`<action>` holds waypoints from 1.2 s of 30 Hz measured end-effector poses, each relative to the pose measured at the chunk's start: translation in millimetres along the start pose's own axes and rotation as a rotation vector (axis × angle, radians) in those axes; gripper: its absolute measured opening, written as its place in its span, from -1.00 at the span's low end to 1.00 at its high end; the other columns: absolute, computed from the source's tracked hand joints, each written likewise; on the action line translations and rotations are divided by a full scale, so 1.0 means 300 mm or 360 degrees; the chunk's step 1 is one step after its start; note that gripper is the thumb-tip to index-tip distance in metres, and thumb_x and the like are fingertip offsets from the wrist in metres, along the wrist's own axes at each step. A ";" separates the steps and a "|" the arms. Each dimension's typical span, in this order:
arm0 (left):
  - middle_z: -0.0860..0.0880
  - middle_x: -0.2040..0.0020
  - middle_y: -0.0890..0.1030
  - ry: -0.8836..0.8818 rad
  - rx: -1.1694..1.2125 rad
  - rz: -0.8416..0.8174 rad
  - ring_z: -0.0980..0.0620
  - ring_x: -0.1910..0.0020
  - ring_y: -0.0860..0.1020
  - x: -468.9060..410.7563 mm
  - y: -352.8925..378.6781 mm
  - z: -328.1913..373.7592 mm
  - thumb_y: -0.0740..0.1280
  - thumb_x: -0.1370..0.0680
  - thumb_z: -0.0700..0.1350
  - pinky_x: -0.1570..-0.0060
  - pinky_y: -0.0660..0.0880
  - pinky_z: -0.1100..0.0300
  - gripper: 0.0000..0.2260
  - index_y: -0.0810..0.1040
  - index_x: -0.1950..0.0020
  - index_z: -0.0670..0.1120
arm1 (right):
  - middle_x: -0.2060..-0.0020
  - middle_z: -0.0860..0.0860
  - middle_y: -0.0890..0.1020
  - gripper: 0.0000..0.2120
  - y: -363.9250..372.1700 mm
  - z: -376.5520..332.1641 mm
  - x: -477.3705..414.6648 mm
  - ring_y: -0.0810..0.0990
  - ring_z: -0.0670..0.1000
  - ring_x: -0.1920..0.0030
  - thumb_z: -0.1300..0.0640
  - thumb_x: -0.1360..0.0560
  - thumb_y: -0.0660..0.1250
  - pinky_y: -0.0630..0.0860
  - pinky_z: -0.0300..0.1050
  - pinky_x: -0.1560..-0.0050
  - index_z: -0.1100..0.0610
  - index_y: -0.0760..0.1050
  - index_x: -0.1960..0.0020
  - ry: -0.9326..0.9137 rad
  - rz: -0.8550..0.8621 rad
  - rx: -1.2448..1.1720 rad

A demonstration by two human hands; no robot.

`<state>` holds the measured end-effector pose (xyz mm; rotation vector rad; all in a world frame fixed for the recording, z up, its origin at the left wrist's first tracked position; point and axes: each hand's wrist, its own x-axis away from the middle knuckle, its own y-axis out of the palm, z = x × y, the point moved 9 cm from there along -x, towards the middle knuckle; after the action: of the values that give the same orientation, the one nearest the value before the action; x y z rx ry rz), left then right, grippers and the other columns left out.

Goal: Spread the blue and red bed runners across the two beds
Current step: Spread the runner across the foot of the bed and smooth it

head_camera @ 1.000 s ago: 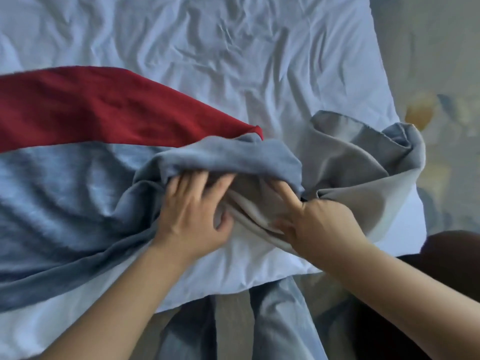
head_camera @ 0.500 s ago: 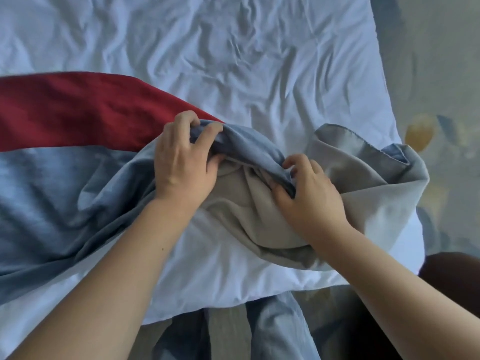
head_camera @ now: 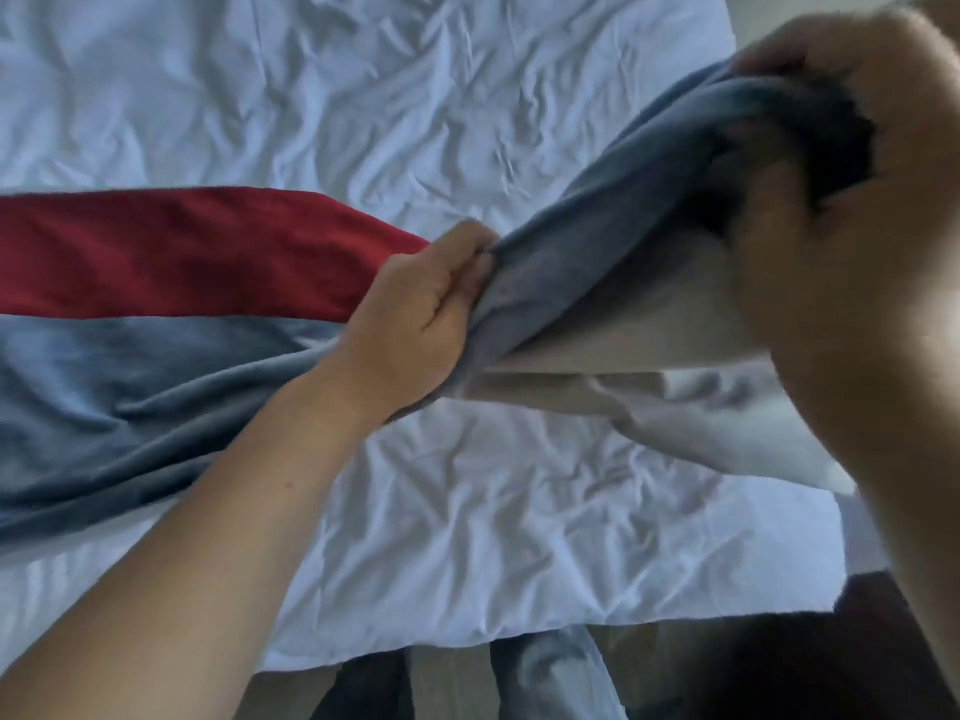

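A bed runner with a red band point(head_camera: 197, 252) and a blue band point(head_camera: 130, 387) lies across the wrinkled white bed point(head_camera: 467, 537), running in from the left. Its right end is bunched and lifted off the sheet, showing a pale grey underside point(head_camera: 649, 324). My left hand point(head_camera: 421, 319) grips the bunched blue cloth at mid-frame. My right hand point(head_camera: 841, 174) is raised close to the camera at the upper right and grips the cloth's end, stretching it taut between the two hands.
The bed's near edge runs along the bottom, with my legs in light trousers point(head_camera: 550, 678) and a dark shape point(head_camera: 831, 657) below it. The bed's right edge and pale floor point(head_camera: 810, 23) show at the top right.
Both hands closed on the bunched cloth. My right hand rose up and to the right with the end, pulling the runner taut; my left hand shifted right.
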<state>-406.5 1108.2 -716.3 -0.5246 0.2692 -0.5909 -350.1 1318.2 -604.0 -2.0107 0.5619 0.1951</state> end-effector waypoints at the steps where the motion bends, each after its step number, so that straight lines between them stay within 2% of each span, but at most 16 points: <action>1: 0.03 0.37 0.44 -0.0013 0.0084 -0.0055 0.11 0.36 0.42 0.007 -0.010 -0.006 0.16 -0.70 -0.12 0.28 0.35 0.21 -0.81 0.41 0.11 -0.01 | -0.07 -0.01 0.65 -0.80 -0.011 -0.048 0.037 0.61 0.02 -0.10 0.09 -0.55 0.35 0.54 0.06 -0.12 -0.03 0.58 -0.17 -0.0084 -0.0037 -0.0023; 3: 0.05 0.32 0.50 -0.0141 0.0030 -0.0446 0.09 0.28 0.48 0.055 0.052 -0.059 0.16 -0.65 0.01 0.22 0.41 0.13 -0.81 0.44 0.14 0.07 | 0.12 0.01 0.67 -0.88 0.058 -0.068 0.162 0.63 0.11 0.10 0.02 -0.53 0.37 0.56 0.02 0.15 -0.01 0.62 -0.03 -0.0117 -0.0341 0.0042; 5: 0.12 0.27 0.56 -0.0334 -0.0411 -0.1138 0.06 0.15 0.57 0.196 0.194 -0.151 0.17 -0.60 0.18 0.12 0.48 0.08 -0.80 0.51 0.08 0.14 | 0.26 -0.06 0.61 -0.79 0.233 0.005 0.365 0.61 0.11 0.22 -0.14 -0.50 0.30 0.52 -0.04 0.29 -0.02 0.57 0.09 0.0037 -0.1111 0.0355; 8: 0.10 -0.01 0.67 -0.0419 -0.0858 -0.1803 0.01 -0.10 0.61 0.429 0.332 -0.222 0.26 -0.60 0.21 0.01 0.46 0.12 -0.79 0.59 -0.11 0.18 | 0.10 -0.05 0.65 -0.64 0.358 0.097 0.709 0.63 0.05 0.02 -0.30 -0.50 0.24 0.49 -0.10 0.16 -0.04 0.53 -0.02 0.0083 -0.2219 0.0650; 10: 0.11 -0.05 0.68 -0.0391 -0.0933 -0.1860 0.02 -0.09 0.63 0.493 0.358 -0.236 0.29 -0.55 0.28 0.02 0.46 0.12 -0.73 0.58 -0.14 0.19 | 0.08 -0.06 0.67 -0.62 0.372 0.100 0.808 0.62 0.01 0.00 -0.33 -0.50 0.24 0.52 -0.11 0.09 -0.05 0.58 -0.03 0.0158 -0.2439 0.0524; 12: 0.15 0.02 0.67 -0.0385 -0.0796 -0.1591 0.10 0.01 0.63 0.465 0.349 -0.241 0.28 -0.53 0.35 0.04 0.49 0.13 -0.69 0.57 -0.11 0.19 | 0.19 -0.09 0.68 -0.65 0.392 0.098 0.785 0.62 -0.05 0.11 -0.30 -0.53 0.24 0.57 -0.09 0.05 -0.06 0.63 0.02 0.0318 -0.2218 0.0322; 14: 0.15 0.09 0.63 -0.0313 -0.0474 -0.1055 0.15 0.13 0.59 0.376 0.312 -0.201 0.24 -0.58 0.30 0.10 0.50 0.12 -0.70 0.60 -0.09 0.15 | 0.29 -0.10 0.67 -0.77 0.394 0.111 0.682 0.61 -0.06 0.22 -0.14 -0.57 0.30 0.58 -0.03 0.09 -0.04 0.63 0.06 0.0474 -0.1636 0.0071; 16: 0.12 0.00 0.63 -0.0041 -0.0321 -0.0507 0.08 0.05 0.61 0.275 0.256 -0.134 0.27 -0.65 0.10 0.04 0.53 0.03 -0.79 0.65 -0.13 0.06 | 0.21 -0.07 0.69 -0.90 0.356 0.118 0.555 0.64 -0.02 0.17 0.08 -0.58 0.35 0.57 0.00 0.05 0.01 0.65 0.02 0.0447 -0.0971 -0.0138; 17: 0.09 -0.06 0.64 0.0084 -0.0378 -0.0331 0.03 -0.03 0.62 0.229 0.242 -0.112 0.28 -0.67 0.01 -0.01 0.52 -0.02 -0.80 0.66 -0.17 0.01 | 0.11 -0.02 0.69 -0.87 0.351 0.124 0.512 0.64 0.03 0.09 0.18 -0.57 0.34 0.56 0.00 -0.01 0.05 0.65 -0.04 0.0393 -0.0799 -0.0155; 19: 0.02 -0.17 0.64 0.0158 -0.0511 -0.0188 -0.03 -0.16 0.61 0.139 0.248 -0.096 0.26 -0.69 -0.07 -0.11 0.51 -0.09 -0.77 0.65 -0.26 -0.05 | -0.07 0.06 0.65 -0.72 0.402 0.150 0.471 0.59 0.13 -0.09 0.29 -0.53 0.29 0.51 0.03 -0.17 0.10 0.62 -0.18 0.0238 -0.0827 -0.0059; 21: 0.00 -0.29 0.61 0.0060 -0.0599 -0.0243 -0.04 -0.32 0.55 0.061 0.283 -0.109 0.21 -0.70 -0.06 -0.26 0.47 -0.13 -0.73 0.64 -0.29 -0.04 | -0.18 0.06 0.61 -0.62 0.489 0.193 0.489 0.54 0.18 -0.21 0.27 -0.51 0.28 0.49 0.08 -0.23 0.06 0.59 -0.29 0.0178 -0.1156 0.0029; 24: 0.05 -0.44 0.49 -0.0153 -0.0964 -0.0859 -0.01 -0.50 0.35 0.017 0.412 -0.187 0.22 -0.67 0.08 -0.50 0.16 -0.06 -0.75 0.65 -0.18 0.05 | -0.20 0.00 0.48 -0.51 0.547 0.230 0.546 0.49 0.14 -0.21 0.04 -0.54 0.30 0.49 0.05 -0.17 -0.23 0.42 -0.44 0.0032 -0.1611 0.0337; 28: 0.08 -0.07 0.57 -0.0220 -0.1066 -0.1188 -0.03 -0.14 0.54 0.021 0.470 -0.197 0.40 -0.51 0.26 -0.18 0.37 0.06 -0.69 0.47 -0.07 0.09 | -0.29 0.06 0.31 -0.41 0.518 0.273 0.553 0.38 0.16 -0.29 -0.10 -0.60 0.20 0.42 0.02 -0.18 -0.33 0.09 -0.57 -0.0009 -0.1722 0.0599; 31: 0.06 -0.10 0.57 -0.0391 -0.1070 -0.1402 -0.06 -0.08 0.57 0.071 0.484 -0.226 0.42 -0.46 0.34 -0.06 0.50 0.02 -0.49 0.40 -0.27 0.12 | -0.36 0.11 0.28 -0.49 0.458 0.394 0.518 0.27 0.21 -0.39 -0.02 -0.59 0.22 0.39 0.04 -0.30 -0.33 0.29 -0.50 0.0161 -0.1588 0.0662; 33: 0.11 -0.09 0.60 -0.0418 -0.1022 -0.1470 -0.02 -0.10 0.58 0.091 0.480 -0.227 0.42 -0.43 0.37 -0.08 0.54 0.00 -0.51 0.44 -0.25 0.17 | -0.32 0.18 0.34 -0.55 0.400 0.468 0.495 0.30 0.28 -0.35 0.01 -0.56 0.22 0.40 0.12 -0.27 -0.25 0.45 -0.42 0.0236 -0.1449 0.0790; 36: 0.22 -0.05 0.62 -0.0575 -0.0894 -0.1724 0.10 -0.06 0.60 0.125 0.473 -0.221 0.47 -0.34 0.40 -0.10 0.56 0.05 -0.51 0.54 -0.18 0.24 | -0.26 0.29 0.44 -0.58 0.379 0.480 0.522 0.31 0.30 -0.23 0.17 -0.55 0.07 0.31 0.18 -0.12 0.11 0.59 -0.28 0.0148 -0.1324 0.1268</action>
<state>-336.9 1160.2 -852.0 -1.3265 -0.2432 -1.4611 -251.3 1350.3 -821.9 -1.3167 -0.1747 -0.5513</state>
